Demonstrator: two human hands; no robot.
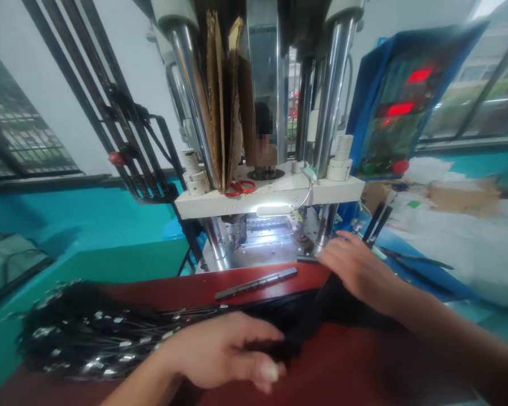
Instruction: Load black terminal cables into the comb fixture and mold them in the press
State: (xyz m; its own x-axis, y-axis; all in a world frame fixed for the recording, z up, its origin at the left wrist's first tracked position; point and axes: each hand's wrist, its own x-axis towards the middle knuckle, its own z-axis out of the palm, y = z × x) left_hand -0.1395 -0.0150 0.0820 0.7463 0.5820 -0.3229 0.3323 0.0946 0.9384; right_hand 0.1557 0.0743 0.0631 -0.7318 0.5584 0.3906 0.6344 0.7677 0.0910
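Note:
A long bundle of thin black cords (pixel 131 324) with small silvery end pieces lies across the red tabletop (pixel 254 276). My left hand (pixel 228 349) is at the front, its thumb and fingers curled around a blurred dark part of a black strand bundle (pixel 307 327). That bundle slants up to my right hand (pixel 358 270), whose fingers close over its upper end. Motion smears the strands between the hands. Just beyond the cords lies a grey metal bar (pixel 256 283) with notches, touched by neither hand.
Behind the table stands a press with a white plate (pixel 271 194) and a lit mold area (pixel 266 230). Red-handled scissors (pixel 239 188) and cardboard (pixel 224 107) rest on it. To the right are a blue control box (pixel 400 101), dark pliers-like tools (pixel 417 258) and white bags (pixel 469 237).

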